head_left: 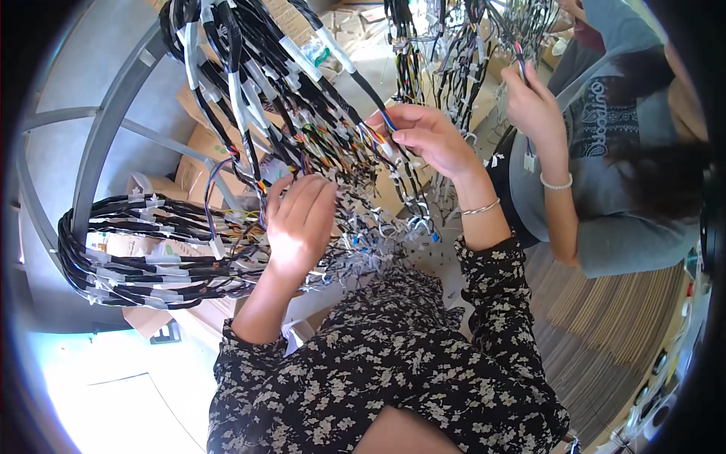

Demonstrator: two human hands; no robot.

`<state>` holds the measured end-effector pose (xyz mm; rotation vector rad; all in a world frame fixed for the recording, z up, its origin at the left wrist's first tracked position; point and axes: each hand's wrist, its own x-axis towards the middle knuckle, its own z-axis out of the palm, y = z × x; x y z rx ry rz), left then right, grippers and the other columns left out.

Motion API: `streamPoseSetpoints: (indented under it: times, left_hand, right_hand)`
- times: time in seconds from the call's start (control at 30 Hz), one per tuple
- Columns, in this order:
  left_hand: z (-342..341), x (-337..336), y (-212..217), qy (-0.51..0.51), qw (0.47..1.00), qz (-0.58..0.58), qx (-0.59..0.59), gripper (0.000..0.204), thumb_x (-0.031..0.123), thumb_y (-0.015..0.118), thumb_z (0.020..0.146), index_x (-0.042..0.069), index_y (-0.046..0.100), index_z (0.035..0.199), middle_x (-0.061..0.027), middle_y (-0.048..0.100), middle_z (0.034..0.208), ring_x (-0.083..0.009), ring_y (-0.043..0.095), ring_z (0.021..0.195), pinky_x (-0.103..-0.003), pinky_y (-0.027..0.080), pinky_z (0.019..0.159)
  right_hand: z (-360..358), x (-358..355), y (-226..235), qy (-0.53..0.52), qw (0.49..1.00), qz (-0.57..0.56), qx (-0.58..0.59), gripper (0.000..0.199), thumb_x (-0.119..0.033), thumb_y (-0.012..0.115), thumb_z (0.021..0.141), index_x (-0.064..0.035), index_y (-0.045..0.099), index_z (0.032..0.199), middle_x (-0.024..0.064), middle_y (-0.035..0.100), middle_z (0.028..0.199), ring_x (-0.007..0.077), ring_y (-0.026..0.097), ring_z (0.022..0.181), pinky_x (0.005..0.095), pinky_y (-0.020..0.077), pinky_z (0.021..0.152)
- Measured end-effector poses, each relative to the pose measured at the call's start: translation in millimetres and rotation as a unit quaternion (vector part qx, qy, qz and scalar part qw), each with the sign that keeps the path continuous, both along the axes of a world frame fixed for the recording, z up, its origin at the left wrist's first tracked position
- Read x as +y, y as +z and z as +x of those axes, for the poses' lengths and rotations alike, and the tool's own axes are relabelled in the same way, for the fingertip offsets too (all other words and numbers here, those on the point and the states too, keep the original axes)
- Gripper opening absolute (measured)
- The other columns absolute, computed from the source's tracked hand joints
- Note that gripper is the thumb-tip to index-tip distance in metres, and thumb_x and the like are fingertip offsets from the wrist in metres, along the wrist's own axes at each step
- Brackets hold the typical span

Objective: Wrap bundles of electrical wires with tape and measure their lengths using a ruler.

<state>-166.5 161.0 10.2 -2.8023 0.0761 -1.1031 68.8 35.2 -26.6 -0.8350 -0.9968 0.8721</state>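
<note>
Looks like cable-handling — right hand (442, 147) with its grip pinched on a black-wrapped cable (372, 92) at the far centre, left hand (302, 216) at coloured wires (262, 186) further left, closure hidden, can't tell — next move probably calls for keeping both strands from snagging.

A: Passage ahead of the left hand (300, 223)?
B: Blocked. Hanging cables (257, 83) thick there; looped bundle (136, 265) and metal frame (94, 170) farther left.
A: Rightward?
B: Narrow gap, right hand (439, 144) to co-worker's hand (531, 98). Between forearms (488, 223), near torso: open.
</note>
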Motion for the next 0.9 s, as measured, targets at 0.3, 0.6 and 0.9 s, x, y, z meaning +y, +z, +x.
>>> streamPoseSetpoints:
  times: [0.3,0.6,0.9]
  left_hand:
    - [-3.4,4.0,-5.2,0.014,0.999,-0.029,-0.032,0.023,-0.005,0.071,0.075,0.001,0.066,0.097,-0.0099,0.064,0.093,-0.0273,0.063,0.087,-0.042,0.049,0.082]
    - [40.6,-46.8,6.6,-0.079,0.835,-0.54,-0.064,0.05,-0.007,0.043,0.093,-0.006,0.035,0.142,-0.0205,0.057,0.129,-0.0259,0.057,0.119,-0.038,0.047,0.099]
    - [39.7,-37.6,7.6,-0.201,0.649,-0.728,0.092,0.039,-0.004,0.046,0.097,-0.004,0.043,0.136,-0.0152,0.06,0.126,-0.0182,0.058,0.118,-0.031,0.041,0.104]
  right_hand:
    - [-4.8,-1.2,4.6,-0.023,0.999,-0.025,0.003,0.026,-0.006,0.06,0.095,0.0003,0.064,0.12,0.0018,0.068,0.097,0.0065,0.059,0.079,0.0211,0.048,0.072]
    - [-12.8,-5.5,-3.5,0.001,0.997,0.011,0.072,0.026,-0.003,0.064,0.09,-0.0051,0.051,0.112,0.0035,0.056,0.113,0.0097,0.058,0.083,0.0249,0.0485,0.071]
    - [-32.3,-28.9,-25.6,-0.366,0.922,-0.035,-0.123,0.021,0.0,0.059,0.093,-0.0015,0.055,0.113,0.005,0.06,0.112,0.0122,0.057,0.105,0.0263,0.0486,0.085]
